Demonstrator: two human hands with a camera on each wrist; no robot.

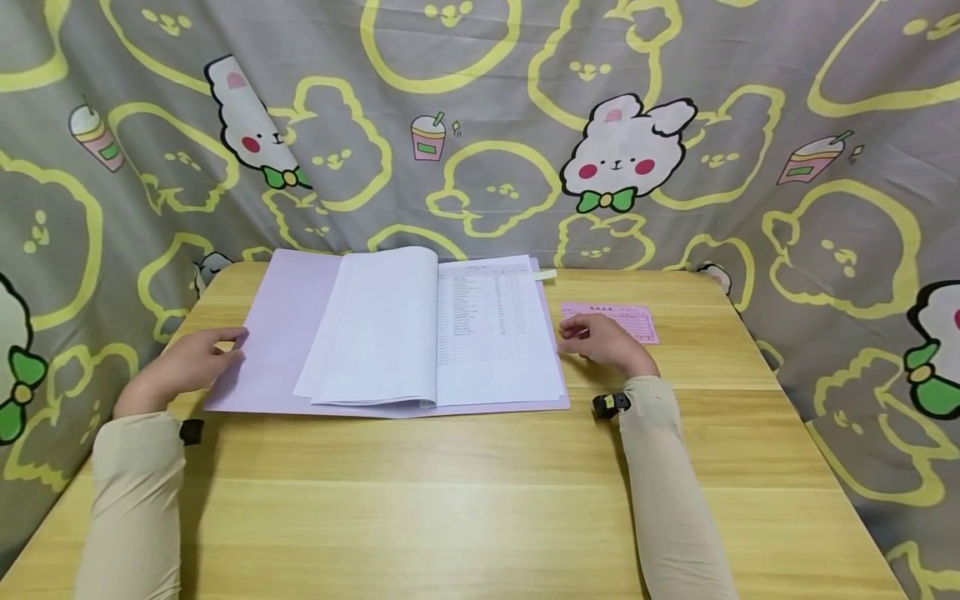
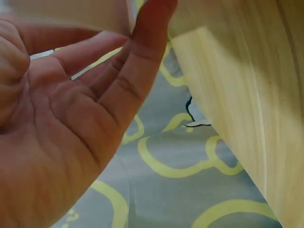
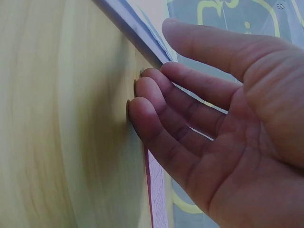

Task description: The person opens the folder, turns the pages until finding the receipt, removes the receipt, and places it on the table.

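A lilac folder [image 1: 277,308] lies open on the table with white sheets inside. Its loose left-hand sheet [image 1: 375,325] is turned over and bulges near the middle, while a printed table shows on the right-hand sheet [image 1: 487,383]. My left hand [image 1: 183,362] is at the folder's left edge, fingertips right at the cover; in the left wrist view its fingers are long and fairly straight beside the blurred cover [image 2: 71,14]. By the folder's right edge is my right hand [image 1: 600,337], its fingers loosely bent, with nothing between thumb and fingers in the right wrist view.
A pink printed slip [image 1: 633,321] lies on the wooden table [image 1: 420,500] just beyond my right hand. A pale tab [image 1: 546,275] sticks out at the folder's upper right. Grey patterned curtain [image 1: 495,100] encloses the table at the back and both sides.
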